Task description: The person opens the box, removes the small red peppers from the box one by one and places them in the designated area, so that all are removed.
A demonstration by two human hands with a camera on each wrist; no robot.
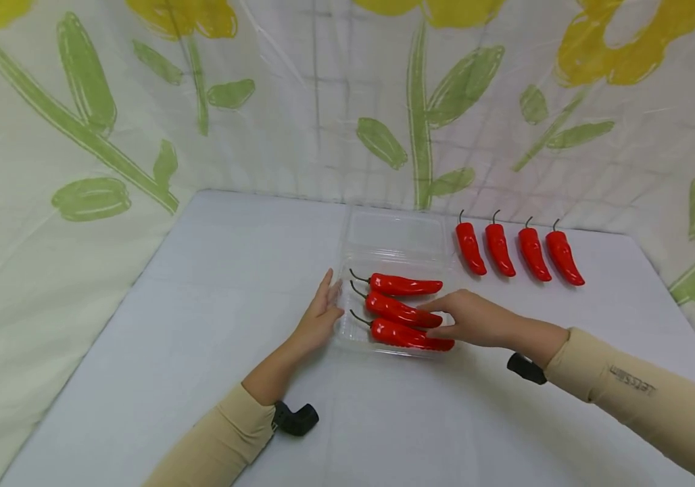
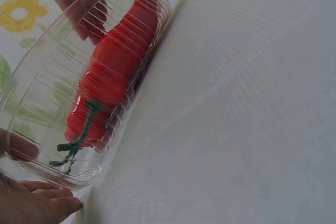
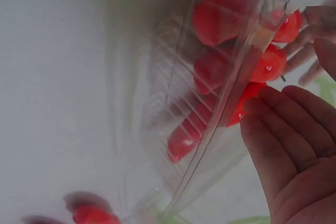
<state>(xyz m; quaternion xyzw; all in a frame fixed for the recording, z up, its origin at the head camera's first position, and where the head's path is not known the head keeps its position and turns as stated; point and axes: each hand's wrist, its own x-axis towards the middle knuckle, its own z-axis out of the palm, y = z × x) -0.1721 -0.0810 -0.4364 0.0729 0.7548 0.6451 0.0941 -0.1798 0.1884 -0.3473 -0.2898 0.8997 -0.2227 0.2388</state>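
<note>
Two hands (image 1: 311, 326) at one container (image 1: 395, 254): three peppers (image 1: 393, 309) inside, four peppers (image 1: 500, 250) beside

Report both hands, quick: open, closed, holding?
Left hand: open, at the clear container's left side.
Right hand: open, straight fingers at the red peppers inside.

Three red peppers (image 1: 391, 308) in clear container (image 1: 356, 333)
</note>
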